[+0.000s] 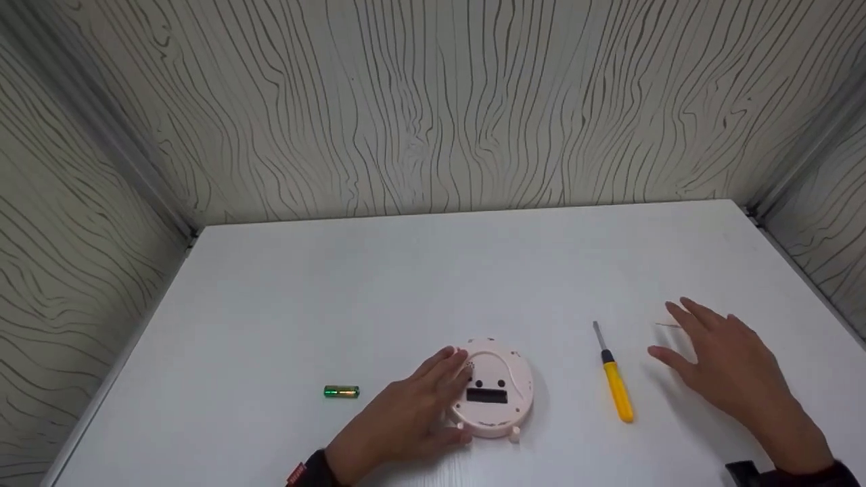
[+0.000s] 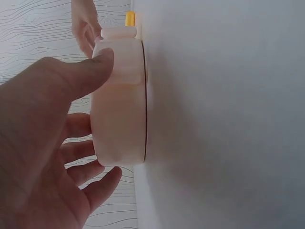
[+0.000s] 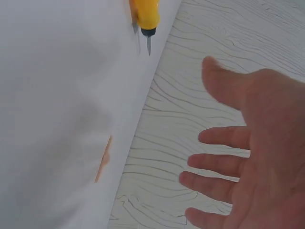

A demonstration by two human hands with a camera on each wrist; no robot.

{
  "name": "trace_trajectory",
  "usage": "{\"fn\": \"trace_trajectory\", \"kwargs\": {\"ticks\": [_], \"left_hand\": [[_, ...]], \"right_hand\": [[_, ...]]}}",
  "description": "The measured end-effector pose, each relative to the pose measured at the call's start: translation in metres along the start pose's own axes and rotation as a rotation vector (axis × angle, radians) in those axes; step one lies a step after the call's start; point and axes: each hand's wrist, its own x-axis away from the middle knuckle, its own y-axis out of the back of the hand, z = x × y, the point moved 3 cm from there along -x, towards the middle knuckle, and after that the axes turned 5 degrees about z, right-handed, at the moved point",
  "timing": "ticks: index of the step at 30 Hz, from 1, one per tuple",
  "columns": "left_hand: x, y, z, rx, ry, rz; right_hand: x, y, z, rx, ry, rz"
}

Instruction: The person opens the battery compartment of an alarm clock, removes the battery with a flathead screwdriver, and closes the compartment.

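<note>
A round pale pink clock (image 1: 517, 372) lies back up on the white table, its small feet toward me. The battery slot (image 1: 487, 396) in its back is uncovered and dark. My left hand (image 1: 413, 409) holds the clock's left side; in the left wrist view its thumb (image 2: 90, 74) presses the side wall and its fingers reach over the back. Above the table at right, my right hand (image 1: 734, 362) is spread and holds nothing. Near its fingertips lies a thin copper-coloured strip (image 3: 103, 160), its kind unclear. A yellow-handled screwdriver (image 1: 617, 389) lies between clock and right hand.
A small green battery (image 1: 341, 391) lies on the table left of my left hand. Wood-grain patterned panels (image 1: 419, 108) stand behind the white table (image 1: 325, 284) and along both its sides.
</note>
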Motion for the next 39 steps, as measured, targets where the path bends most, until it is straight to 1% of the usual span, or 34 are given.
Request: {"fn": "trace_trajectory", "kwargs": {"ticks": [3,6,13,17,19,24,26,30,34,39], "left_hand": [[0.001,0.0,0.0,0.0,0.002,0.0],[0.001,0.001,0.0,0.0,-0.001,-0.006],[0.001,0.0,0.0,0.003,-0.009,-0.001],[0.0,0.0,0.0,-0.007,-0.017,-0.013],[0.0,0.001,0.0,-0.014,-0.018,-0.019],[0.001,0.001,0.0,-0.015,-0.017,-0.026],[0.001,0.001,0.0,-0.015,-0.023,-0.035],[0.002,0.002,0.0,-0.019,-0.034,-0.054],[0.001,0.001,0.0,-0.02,-0.027,-0.043],[0.001,0.0,0.0,-0.01,-0.009,-0.013]], "right_hand": [[0.001,-0.004,-0.01,-0.022,-0.056,0.094],[0.002,-0.009,-0.016,-0.032,-0.085,0.182],[0.003,-0.021,-0.025,-0.057,-0.118,0.316],[0.003,-0.027,-0.027,-0.053,-0.102,0.386],[0.003,-0.028,-0.027,-0.037,-0.085,0.389],[0.003,-0.03,-0.025,0.009,-0.061,0.361],[0.002,-0.031,-0.025,0.027,-0.061,0.373],[0.001,-0.031,-0.025,0.029,-0.073,0.402],[0.001,-0.031,-0.025,0.018,-0.077,0.414],[0.001,-0.029,-0.027,0.002,-0.08,0.416]]}}
